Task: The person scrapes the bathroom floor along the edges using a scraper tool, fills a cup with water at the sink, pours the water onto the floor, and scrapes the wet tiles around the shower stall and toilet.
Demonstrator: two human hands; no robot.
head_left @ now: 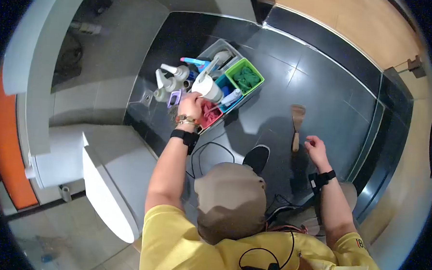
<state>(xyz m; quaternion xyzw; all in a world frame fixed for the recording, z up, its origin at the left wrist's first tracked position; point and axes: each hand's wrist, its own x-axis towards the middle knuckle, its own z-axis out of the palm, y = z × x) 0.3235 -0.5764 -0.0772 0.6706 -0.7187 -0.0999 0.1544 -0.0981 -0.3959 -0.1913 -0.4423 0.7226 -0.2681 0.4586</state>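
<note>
Gleaming dark floor tiles (324,89) under scraper (297,122) and caddy (232,48), tan wall (348,27) beyond.

Dark tiled floor (274,70) carries a loaded plastic caddy (215,48) and a flat scraper (297,124)

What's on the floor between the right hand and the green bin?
A flat-bladed scraper, handle end nearer the right hand. Beyond it, shadowed but bare floor toward the green bin. Shows in the head view.

Partly legible "18" on yellow sleeve (355,257)
</note>
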